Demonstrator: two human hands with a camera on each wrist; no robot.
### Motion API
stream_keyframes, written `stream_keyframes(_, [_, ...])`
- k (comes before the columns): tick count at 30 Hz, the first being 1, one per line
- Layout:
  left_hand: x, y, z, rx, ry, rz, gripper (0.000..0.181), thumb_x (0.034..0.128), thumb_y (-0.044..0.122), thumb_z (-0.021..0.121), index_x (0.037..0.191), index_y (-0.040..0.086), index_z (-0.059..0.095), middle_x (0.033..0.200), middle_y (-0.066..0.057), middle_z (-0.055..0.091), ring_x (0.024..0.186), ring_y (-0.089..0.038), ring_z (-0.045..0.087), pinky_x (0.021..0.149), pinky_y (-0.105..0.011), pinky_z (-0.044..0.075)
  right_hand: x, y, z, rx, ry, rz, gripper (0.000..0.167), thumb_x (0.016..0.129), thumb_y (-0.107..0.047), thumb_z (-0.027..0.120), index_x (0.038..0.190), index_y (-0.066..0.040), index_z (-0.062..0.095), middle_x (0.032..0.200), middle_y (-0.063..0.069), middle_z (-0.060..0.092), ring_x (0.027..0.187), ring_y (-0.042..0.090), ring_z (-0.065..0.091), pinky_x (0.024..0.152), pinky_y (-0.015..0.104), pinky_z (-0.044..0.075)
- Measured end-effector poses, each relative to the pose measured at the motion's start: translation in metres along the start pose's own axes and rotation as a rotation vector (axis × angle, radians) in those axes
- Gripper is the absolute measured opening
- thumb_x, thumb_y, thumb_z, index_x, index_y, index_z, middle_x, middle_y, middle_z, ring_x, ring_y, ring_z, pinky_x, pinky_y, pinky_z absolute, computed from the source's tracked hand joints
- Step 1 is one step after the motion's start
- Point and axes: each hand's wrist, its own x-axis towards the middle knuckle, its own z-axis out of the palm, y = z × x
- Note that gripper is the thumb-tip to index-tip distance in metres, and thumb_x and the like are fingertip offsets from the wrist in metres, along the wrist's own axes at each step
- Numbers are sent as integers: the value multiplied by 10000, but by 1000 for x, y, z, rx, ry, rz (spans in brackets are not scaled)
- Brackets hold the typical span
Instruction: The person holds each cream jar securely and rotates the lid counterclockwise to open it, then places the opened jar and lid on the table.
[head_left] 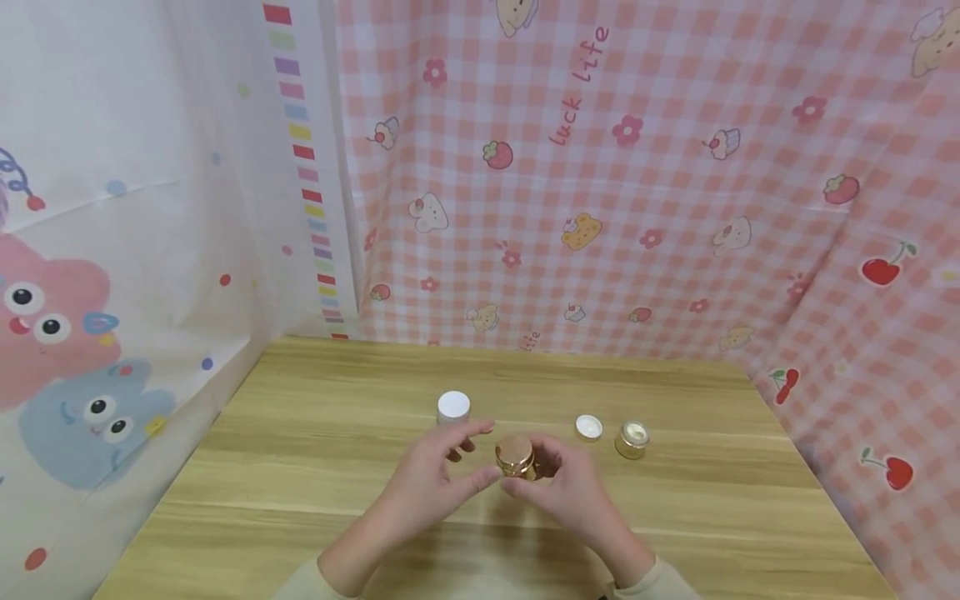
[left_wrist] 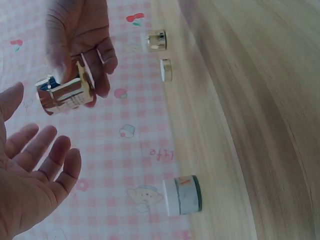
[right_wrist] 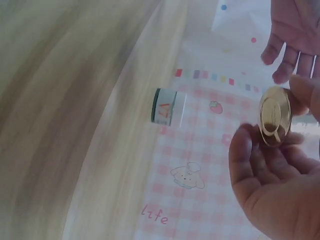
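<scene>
A shiny gold cosmetic jar [head_left: 514, 457] is held above the table by my right hand [head_left: 568, 487], with thumb and fingers gripping its side. In the right wrist view, the jar's round gold base [right_wrist: 270, 116] faces the camera. My left hand [head_left: 437, 477] is spread just left of the jar; in the left wrist view its fingers [left_wrist: 42, 160] stand apart from the gold jar [left_wrist: 62, 96]. Behind the left hand, a white-lidded jar [head_left: 453, 406] stands upright, with a pale label and green base in the left wrist view.
To the right on the wooden table [head_left: 337, 417], a small gold jar [head_left: 632, 443] stands uncapped with pale contents. A round lid [head_left: 588, 428] lies beside it, white inside facing up. A pink checked cloth [head_left: 540, 275] hangs behind the table, and a white printed cloth [head_left: 187, 250] at left.
</scene>
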Motion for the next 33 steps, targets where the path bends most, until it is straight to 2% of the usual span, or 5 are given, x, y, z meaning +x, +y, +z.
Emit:
stream_keyframes(8, [-1,-3,1,113,-69,207,491,938,361,828,1364,145,713,1354,34,751,1259,-185,705,1064,-431,595,-10,0,7,-63,-58,-138,355,890,-233,886,1224,-218,764,983,-66,801,838,42,712,780,255,621])
stream_keyframes(16, [-3,-5,3,227,-69,317,459,901,338,865,1305,158,744,1273,31,767,1187,-145,696,1015,-376,601,-16,-7,11,-165,-72,-175,393,902,-209,863,1271,-152,743,999,-93,791,853,-1,673,819,267,621])
stream_keyframes(21, [-5,-6,5,156,-65,258,447,922,337,852,1323,174,738,1311,47,758,1224,-164,685,1047,-405,588,-17,-5,10,-132,-75,-163,379,905,-235,864,1263,-193,745,987,-101,783,835,27,674,785,262,606])
stream_keyframes(26, [-8,-8,5,68,-61,167,458,961,398,804,1361,194,716,1344,96,740,1237,-146,671,1040,-415,591,-16,-4,7,-80,-95,-151,410,903,-280,874,1289,-229,744,1160,-104,801,970,33,720,934,272,614])
stream_keyframes(33, [-6,-7,4,165,-91,239,511,959,428,781,1395,175,693,1360,53,731,1275,-181,654,1064,-464,578,-17,-3,3,-139,-92,-232,379,919,-284,864,1277,-213,759,1122,-92,803,984,40,712,982,302,601])
